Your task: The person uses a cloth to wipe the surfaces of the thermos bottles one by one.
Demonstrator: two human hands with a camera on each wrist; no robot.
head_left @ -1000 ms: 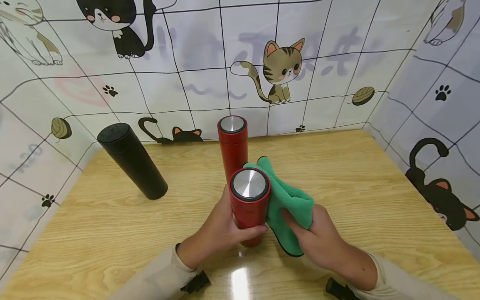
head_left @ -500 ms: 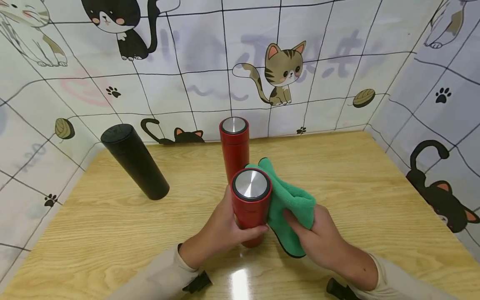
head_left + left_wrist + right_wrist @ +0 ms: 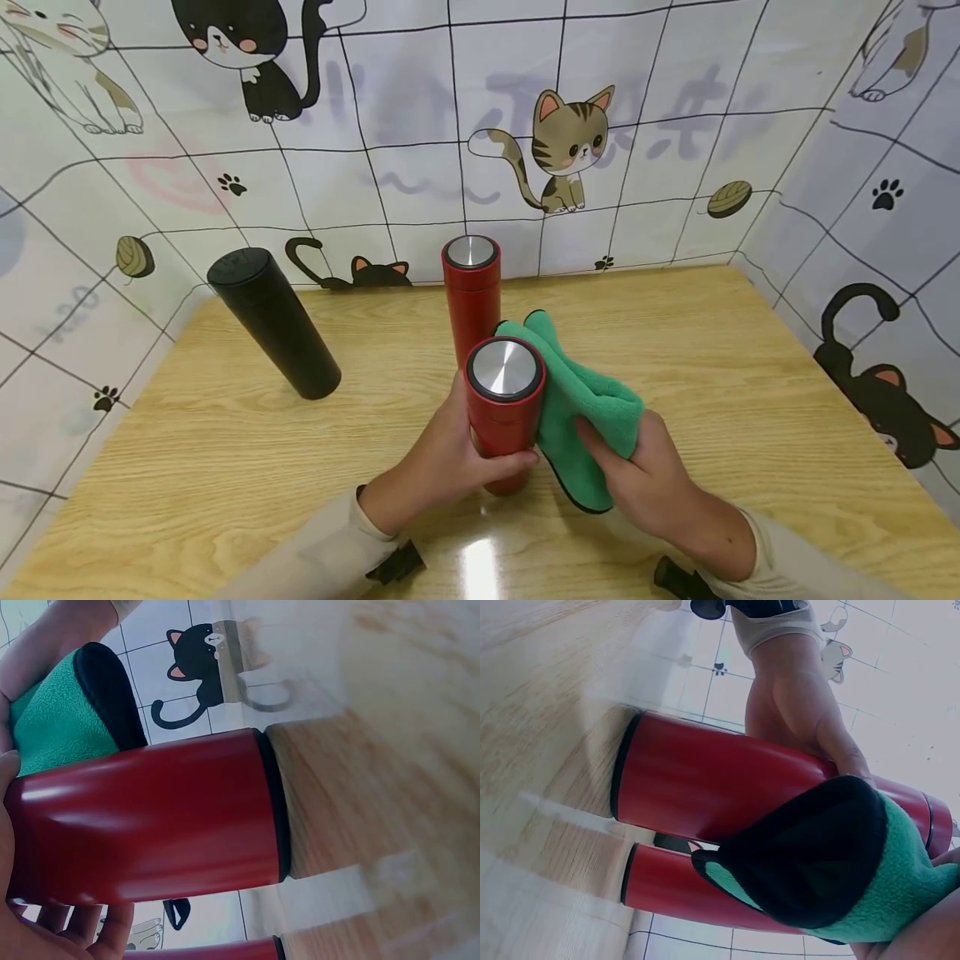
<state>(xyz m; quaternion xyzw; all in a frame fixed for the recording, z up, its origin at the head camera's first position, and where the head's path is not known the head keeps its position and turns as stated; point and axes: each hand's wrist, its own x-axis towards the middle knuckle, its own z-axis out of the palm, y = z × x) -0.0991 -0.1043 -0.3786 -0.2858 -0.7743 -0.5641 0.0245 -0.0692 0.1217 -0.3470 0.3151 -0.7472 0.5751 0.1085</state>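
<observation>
Left grip (image 3: 455, 462) around nearer red flask (image 3: 506, 421), right grip (image 3: 651, 483) holding green cloth (image 3: 564, 402)

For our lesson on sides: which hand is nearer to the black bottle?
The left hand. It grips the front red bottle, to the right of the black bottle; the right hand is farther right, holding the green cloth.

Faint lettering (image 3: 693, 102) on patterned wall (image 3: 408, 71); none readable.

From head cam, can't see the far red flask (image 3: 472, 312) down low, thanks to the near red flask (image 3: 506, 421) and left hand (image 3: 450, 450). Can't make out most fingers of the right hand (image 3: 651, 479) behind the green cloth (image 3: 581, 408).
</observation>
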